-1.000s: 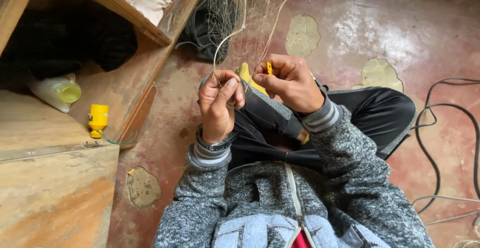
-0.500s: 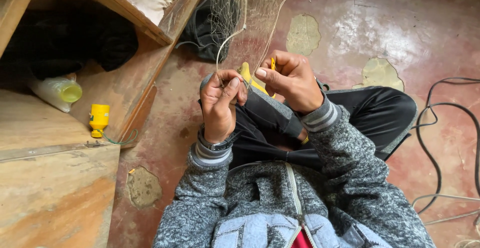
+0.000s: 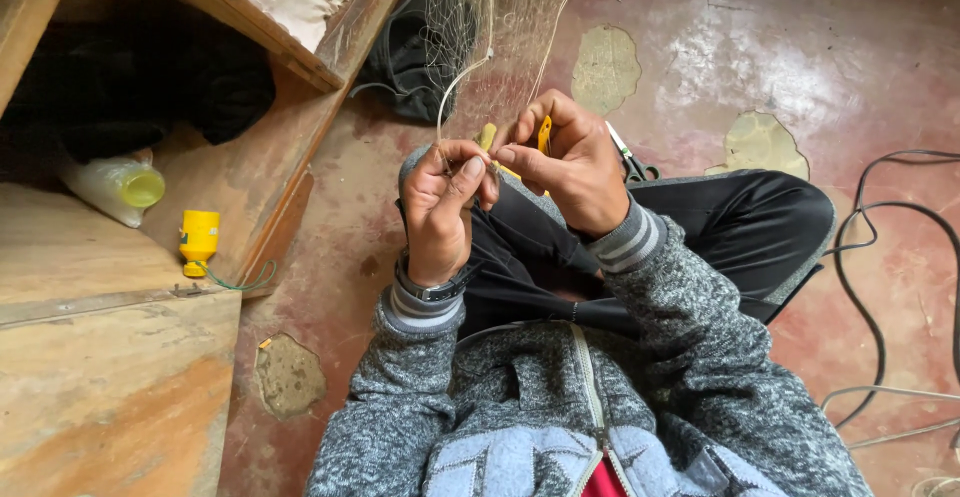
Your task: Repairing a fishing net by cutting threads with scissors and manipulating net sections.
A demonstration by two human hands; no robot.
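Head view shows, at frame centre, the left hand [image 3: 445,202] pinching the pale net twine [image 3: 455,87] while the right hand [image 3: 570,162] grips a yellow netting needle [image 3: 543,134] – best to keep the twine taut and the pinch close to the knot.

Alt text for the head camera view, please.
A seated person's left hand and right hand pinch fine netting and a pale cord, the right also holding a yellow tool. A yellow spool and plastic bottle sit on wooden boards at left.
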